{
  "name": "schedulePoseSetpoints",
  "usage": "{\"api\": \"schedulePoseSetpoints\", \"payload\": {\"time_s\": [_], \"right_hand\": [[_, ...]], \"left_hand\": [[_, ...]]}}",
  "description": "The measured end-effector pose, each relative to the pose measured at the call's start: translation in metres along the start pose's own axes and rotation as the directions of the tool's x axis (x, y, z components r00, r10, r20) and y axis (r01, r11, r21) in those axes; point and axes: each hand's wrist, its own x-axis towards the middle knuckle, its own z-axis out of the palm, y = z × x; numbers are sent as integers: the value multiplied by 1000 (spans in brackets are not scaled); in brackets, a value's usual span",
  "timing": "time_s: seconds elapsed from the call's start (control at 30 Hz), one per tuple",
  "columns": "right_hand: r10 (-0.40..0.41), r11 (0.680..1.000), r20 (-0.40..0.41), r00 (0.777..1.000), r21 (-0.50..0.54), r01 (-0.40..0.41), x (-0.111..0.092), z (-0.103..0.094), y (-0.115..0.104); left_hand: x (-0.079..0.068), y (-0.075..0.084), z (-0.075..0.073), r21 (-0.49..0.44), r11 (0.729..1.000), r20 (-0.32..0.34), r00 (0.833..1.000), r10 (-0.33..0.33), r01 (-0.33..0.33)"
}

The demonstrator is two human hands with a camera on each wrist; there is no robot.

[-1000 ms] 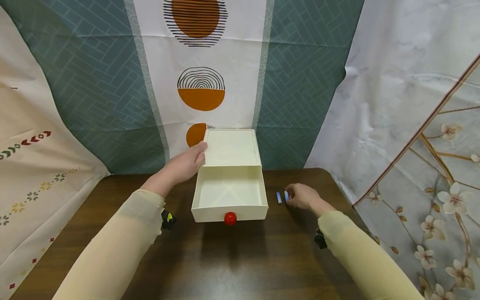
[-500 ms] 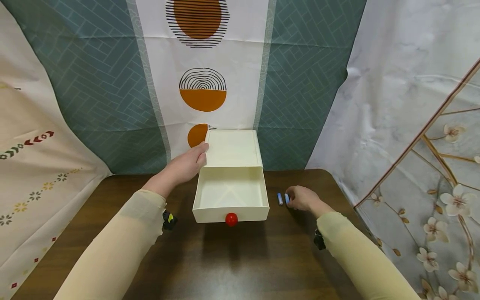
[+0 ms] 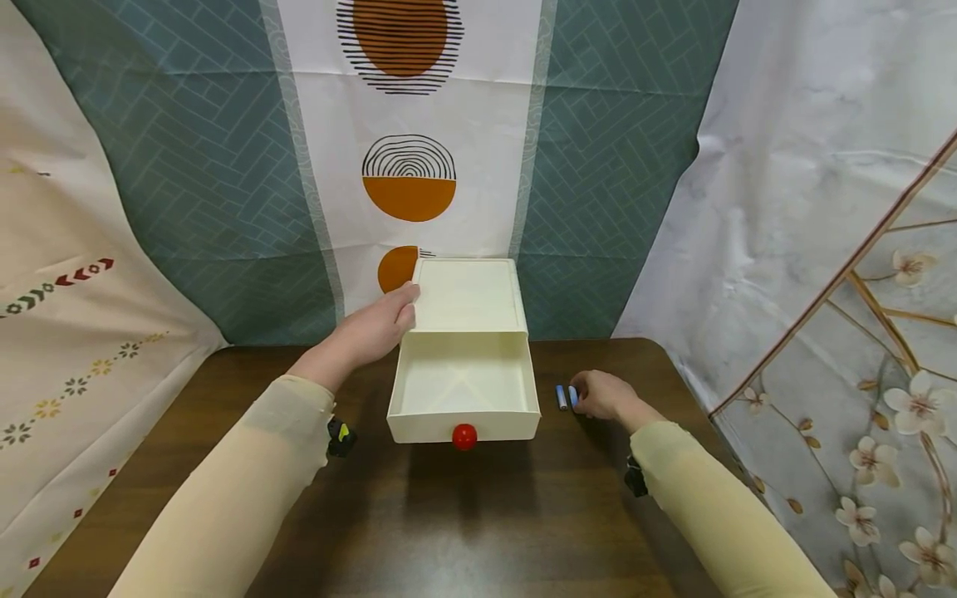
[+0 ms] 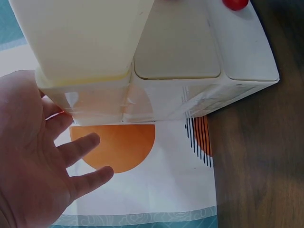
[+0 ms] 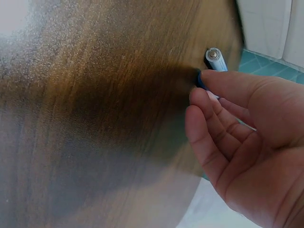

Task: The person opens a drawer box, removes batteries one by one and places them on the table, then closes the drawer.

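A cream box with its top drawer pulled out stands in the middle of the table, a red knob on the drawer front. My left hand touches the box's upper left side. In the left wrist view, several of its fingers stretch out beside the box, and the thumb is hidden. To the right of the box, my right hand pinches a blue battery between thumb and fingers, mostly covering it in the right wrist view. Just left of it, a second blue-and-silver battery is on the table.
The dark wooden table reaches back to a patterned cloth. A floral cloth hangs along the right side, a cream cloth along the left. Lower drawer fronts show below the pulled-out drawer in the left wrist view.
The head view has shifted slightly, so the scene sits a little further right. Both hands stay where they were, against the box and at the battery.
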Motion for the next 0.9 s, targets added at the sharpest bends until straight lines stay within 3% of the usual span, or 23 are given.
{"api": "schedulePoseSetpoints", "payload": {"time_s": [0.43,0.9], "right_hand": [[-11,999,2,1000,35,11,-1,0,3],[-52,995,-50,997,81,56,-21,-12,-2]], "left_hand": [[2,1,1,-1,1000,5,1000,4,-4],[1,0,1,3,1000,1,1000,4,-4]]}}
